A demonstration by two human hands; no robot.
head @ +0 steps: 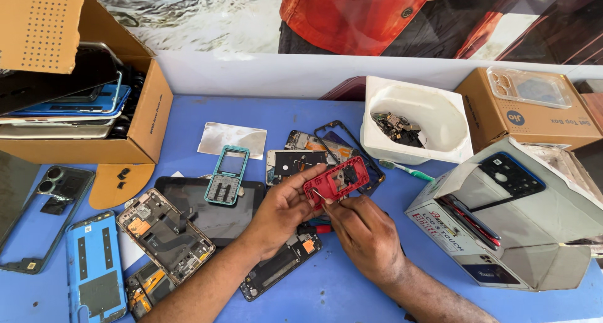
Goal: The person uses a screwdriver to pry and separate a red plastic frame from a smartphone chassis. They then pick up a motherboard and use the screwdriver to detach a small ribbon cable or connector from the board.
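The left hand (282, 207) grips a red phone housing (336, 182) by its lower-left end, thumb over the near edge and fingers curled beneath. The housing is lifted above the blue desk (352, 285), its long axis running from lower left, at the left hand, up to the right, with the open inner face turned toward the camera. The right hand (364, 229) is closed around a thin metal tool (319, 195), pinched between thumb and fingertips, whose tip meets the housing's lower edge just beside the left thumb.

Directly under the hands lies a dark opened phone (279, 266). Left of the left hand sit a black tablet screen (213, 216) and a teal keypad frame (227, 175) resting on it. Beyond the housing, farther from the person, lie a circuit-backed phone body (292, 163) and a thin black frame (342, 141). Up and right of the right hand stands a white tub (440, 147) of small parts, with a green-handled toothbrush (405, 169) before it. Well right of the right hand is a grey carton (553, 235).
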